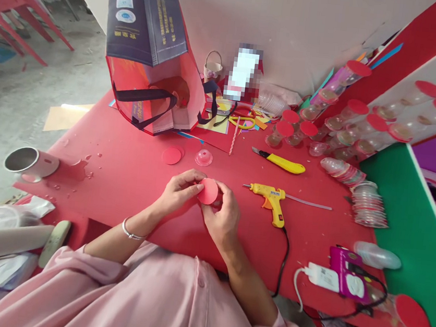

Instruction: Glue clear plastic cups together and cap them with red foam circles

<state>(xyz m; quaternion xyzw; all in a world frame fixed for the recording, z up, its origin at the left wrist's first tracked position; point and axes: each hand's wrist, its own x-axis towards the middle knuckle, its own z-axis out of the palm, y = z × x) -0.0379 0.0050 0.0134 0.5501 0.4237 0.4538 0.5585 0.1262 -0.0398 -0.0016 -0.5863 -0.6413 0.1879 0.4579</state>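
Note:
Both my hands meet over the red table (122,173), gripping one small piece topped by a round red paper disc (208,191). My left hand (179,190) pinches its left edge, with a silver bangle at the wrist. My right hand (223,214) wraps around its right and underside. What lies under the disc is hidden by my fingers. A loose red disc (172,155) and a clear plastic dome cup (203,157) lie just beyond my hands.
A yellow glue gun (273,198) lies right of my hands, its cord running to the front edge. A yellow utility knife (283,163), rows of red-lidded clear cups (348,126), stacked clear lids (368,204), an open bag (155,56) and a metal cup (29,162) surround them.

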